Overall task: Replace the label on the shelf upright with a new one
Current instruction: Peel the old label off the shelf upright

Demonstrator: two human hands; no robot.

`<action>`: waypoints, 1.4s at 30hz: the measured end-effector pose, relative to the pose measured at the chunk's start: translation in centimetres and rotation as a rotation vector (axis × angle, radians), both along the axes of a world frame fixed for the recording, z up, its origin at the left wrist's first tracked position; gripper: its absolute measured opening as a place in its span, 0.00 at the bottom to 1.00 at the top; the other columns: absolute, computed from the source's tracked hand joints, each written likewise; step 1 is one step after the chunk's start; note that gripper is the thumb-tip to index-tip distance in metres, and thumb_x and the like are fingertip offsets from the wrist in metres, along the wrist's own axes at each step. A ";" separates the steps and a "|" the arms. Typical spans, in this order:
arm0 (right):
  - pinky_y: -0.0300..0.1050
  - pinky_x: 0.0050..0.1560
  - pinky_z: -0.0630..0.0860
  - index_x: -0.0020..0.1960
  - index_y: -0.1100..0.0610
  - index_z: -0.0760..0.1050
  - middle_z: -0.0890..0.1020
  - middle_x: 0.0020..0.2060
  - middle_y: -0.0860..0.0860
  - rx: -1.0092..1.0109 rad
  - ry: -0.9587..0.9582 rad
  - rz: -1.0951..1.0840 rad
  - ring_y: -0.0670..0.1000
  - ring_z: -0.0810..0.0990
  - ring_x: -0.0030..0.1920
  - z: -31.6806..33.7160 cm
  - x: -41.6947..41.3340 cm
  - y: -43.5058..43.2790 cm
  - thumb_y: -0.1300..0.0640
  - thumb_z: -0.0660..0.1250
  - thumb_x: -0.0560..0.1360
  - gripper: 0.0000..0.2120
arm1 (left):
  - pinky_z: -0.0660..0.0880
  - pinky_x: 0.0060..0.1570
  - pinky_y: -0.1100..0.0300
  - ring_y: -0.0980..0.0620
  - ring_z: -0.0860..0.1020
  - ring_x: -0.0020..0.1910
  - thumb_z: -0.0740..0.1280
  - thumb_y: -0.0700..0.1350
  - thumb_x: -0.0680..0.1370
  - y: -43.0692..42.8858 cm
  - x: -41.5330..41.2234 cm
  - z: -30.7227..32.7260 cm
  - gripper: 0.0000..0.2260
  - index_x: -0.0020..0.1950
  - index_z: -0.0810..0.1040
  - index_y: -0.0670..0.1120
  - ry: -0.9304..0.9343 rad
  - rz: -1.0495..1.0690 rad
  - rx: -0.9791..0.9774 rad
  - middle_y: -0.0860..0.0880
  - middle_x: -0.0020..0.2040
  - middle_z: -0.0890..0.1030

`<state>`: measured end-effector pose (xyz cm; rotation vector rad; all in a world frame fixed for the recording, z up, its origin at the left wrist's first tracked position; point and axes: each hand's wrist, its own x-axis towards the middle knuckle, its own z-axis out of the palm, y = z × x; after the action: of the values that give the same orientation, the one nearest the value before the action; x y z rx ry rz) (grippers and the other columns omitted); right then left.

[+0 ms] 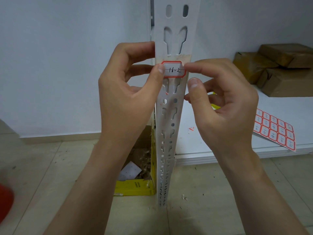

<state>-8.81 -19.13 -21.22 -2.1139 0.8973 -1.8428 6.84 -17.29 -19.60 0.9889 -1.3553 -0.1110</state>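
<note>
Red-bordered paper is what both hands are working on: a small label [173, 69] marked "16-2", lying across the front face of the white shelf upright [171, 116]. The left hand [128, 92] has its thumb tip pressed onto the label's 9 o'clock edge, with its other fingers curled round the upright's side. The right hand [221, 100] touches the label's 3 o'clock edge with its index fingertip, while its thumb hangs free just below, at about 5 o'clock from the label, closed on nothing. So neither hand is pinching the label; both pin it flat by an end.

Judging from that, the step in hand looks like seating the new label, since it sits over a strip of yellowed tape residue (probably where the old one was). I cannot tell whether it is fully stuck down. The next move likely calls for rubbing firmly from the middle toward both ends so no corner lifts, and keeping it level across the slots.

Farther out, at 4 o'clock from the grip, a sheet of matching labels [275, 128] lies on the white shelf board [220, 150], with small red scraps near it. At 2 o'clock sit brown cardboard parcels [277, 68]. At 7 o'clock a yellow box [135, 188] on the tiled floor holds paper waste.
</note>
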 end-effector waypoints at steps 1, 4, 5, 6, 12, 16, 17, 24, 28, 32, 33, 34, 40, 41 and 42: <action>0.40 0.39 0.84 0.60 0.57 0.82 0.81 0.54 0.48 -0.002 0.000 0.002 0.42 0.82 0.41 0.0 0.0 0.0 0.62 0.66 0.82 0.09 | 0.86 0.51 0.57 0.55 0.85 0.58 0.70 0.42 0.83 0.0 0.0 0.0 0.10 0.62 0.75 0.49 0.000 0.001 0.001 0.54 0.59 0.83; 0.39 0.39 0.83 0.59 0.57 0.82 0.81 0.54 0.48 -0.010 0.005 0.001 0.41 0.82 0.41 0.0 0.0 0.0 0.62 0.66 0.82 0.09 | 0.86 0.52 0.56 0.54 0.85 0.58 0.70 0.42 0.83 0.0 0.0 0.0 0.10 0.62 0.75 0.49 -0.003 -0.001 -0.002 0.53 0.59 0.83; 0.39 0.39 0.83 0.59 0.57 0.82 0.81 0.54 0.48 -0.010 0.006 0.002 0.41 0.82 0.41 0.0 0.0 0.0 0.62 0.66 0.82 0.09 | 0.86 0.52 0.55 0.54 0.85 0.58 0.70 0.43 0.83 0.0 0.0 0.0 0.10 0.62 0.75 0.49 -0.004 -0.001 -0.002 0.53 0.59 0.83; 0.39 0.39 0.83 0.59 0.57 0.82 0.81 0.54 0.48 -0.010 0.006 0.004 0.41 0.82 0.41 0.0 0.0 0.0 0.63 0.66 0.82 0.09 | 0.86 0.52 0.55 0.53 0.85 0.58 0.70 0.43 0.83 0.0 0.0 0.0 0.10 0.62 0.75 0.49 -0.004 0.000 -0.001 0.52 0.60 0.83; 0.42 0.39 0.84 0.58 0.57 0.82 0.81 0.55 0.49 -0.009 0.007 0.011 0.43 0.83 0.43 0.0 -0.1 -0.1 0.63 0.66 0.82 0.09 | 0.86 0.52 0.55 0.53 0.85 0.58 0.70 0.43 0.83 0.0 0.1 0.0 0.10 0.62 0.75 0.49 0.000 -0.006 0.000 0.51 0.60 0.83; 0.43 0.38 0.84 0.58 0.57 0.82 0.81 0.54 0.49 0.004 0.000 0.011 0.43 0.83 0.42 0.0 0.0 0.0 0.63 0.65 0.81 0.09 | 0.86 0.52 0.56 0.54 0.85 0.58 0.70 0.42 0.83 0.0 0.0 0.0 0.10 0.62 0.75 0.50 -0.002 -0.008 -0.004 0.53 0.59 0.83; 0.43 0.38 0.84 0.59 0.56 0.82 0.81 0.54 0.49 0.007 -0.006 0.013 0.44 0.83 0.42 0.0 0.0 0.0 0.63 0.66 0.81 0.09 | 0.86 0.52 0.56 0.54 0.85 0.58 0.70 0.42 0.83 0.0 0.0 0.0 0.10 0.62 0.75 0.50 -0.002 -0.009 -0.003 0.53 0.59 0.83; 0.47 0.38 0.84 0.59 0.51 0.78 0.83 0.55 0.48 0.034 -0.032 0.010 0.48 0.85 0.41 0.0 0.1 0.1 0.62 0.66 0.81 0.10 | 0.86 0.52 0.55 0.53 0.85 0.59 0.70 0.43 0.82 0.0 0.0 0.0 0.10 0.62 0.75 0.49 -0.001 -0.004 0.003 0.52 0.60 0.83; 0.43 0.38 0.84 0.60 0.56 0.81 0.81 0.55 0.48 0.017 -0.008 -0.004 0.46 0.83 0.41 -0.1 0.1 0.0 0.64 0.66 0.80 0.11 | 0.86 0.52 0.55 0.53 0.85 0.59 0.70 0.43 0.83 0.0 0.0 0.0 0.10 0.62 0.75 0.49 -0.004 0.001 0.001 0.53 0.60 0.83; 0.42 0.38 0.83 0.59 0.58 0.82 0.81 0.55 0.48 0.004 0.008 -0.005 0.44 0.83 0.42 -0.1 0.0 -0.1 0.66 0.66 0.80 0.11 | 0.86 0.52 0.55 0.53 0.85 0.59 0.70 0.42 0.83 0.0 0.0 0.0 0.10 0.62 0.75 0.49 -0.003 -0.007 -0.006 0.52 0.59 0.83; 0.43 0.38 0.83 0.58 0.58 0.82 0.80 0.54 0.48 0.004 0.008 -0.002 0.44 0.82 0.41 -0.1 0.0 -0.1 0.66 0.66 0.80 0.11 | 0.86 0.52 0.56 0.53 0.85 0.59 0.70 0.42 0.83 0.0 0.0 0.0 0.10 0.62 0.75 0.49 -0.003 -0.008 -0.006 0.52 0.59 0.83; 0.44 0.38 0.83 0.58 0.58 0.82 0.80 0.54 0.48 0.007 0.007 0.003 0.43 0.82 0.41 -0.1 0.0 -0.1 0.67 0.66 0.79 0.11 | 0.86 0.52 0.56 0.53 0.85 0.58 0.70 0.42 0.83 0.0 0.0 0.0 0.10 0.62 0.75 0.49 -0.004 -0.007 -0.005 0.53 0.59 0.83; 0.45 0.37 0.83 0.51 0.58 0.82 0.80 0.53 0.50 -0.010 -0.015 0.024 0.44 0.82 0.41 -0.1 0.2 0.0 0.65 0.65 0.78 0.08 | 0.86 0.52 0.57 0.55 0.85 0.58 0.70 0.42 0.83 0.0 0.0 0.0 0.09 0.61 0.75 0.50 -0.003 -0.005 -0.009 0.55 0.58 0.82; 0.46 0.37 0.83 0.51 0.57 0.81 0.81 0.53 0.49 -0.002 -0.024 0.026 0.45 0.82 0.41 -0.1 0.2 0.1 0.65 0.65 0.78 0.08 | 0.86 0.52 0.57 0.56 0.85 0.58 0.70 0.42 0.83 0.0 0.0 0.1 0.09 0.61 0.75 0.51 -0.005 -0.002 -0.009 0.56 0.58 0.82; 0.48 0.37 0.83 0.53 0.55 0.80 0.81 0.53 0.49 0.018 -0.040 0.032 0.47 0.83 0.41 -0.1 0.2 0.1 0.65 0.65 0.78 0.08 | 0.86 0.52 0.58 0.56 0.85 0.58 0.70 0.42 0.83 0.0 0.0 0.1 0.09 0.61 0.75 0.51 -0.007 0.001 -0.009 0.56 0.58 0.82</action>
<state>-8.62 -19.05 -21.34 -2.0613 0.8632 -1.8471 6.80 -17.30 -19.54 0.9831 -1.3602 -0.1008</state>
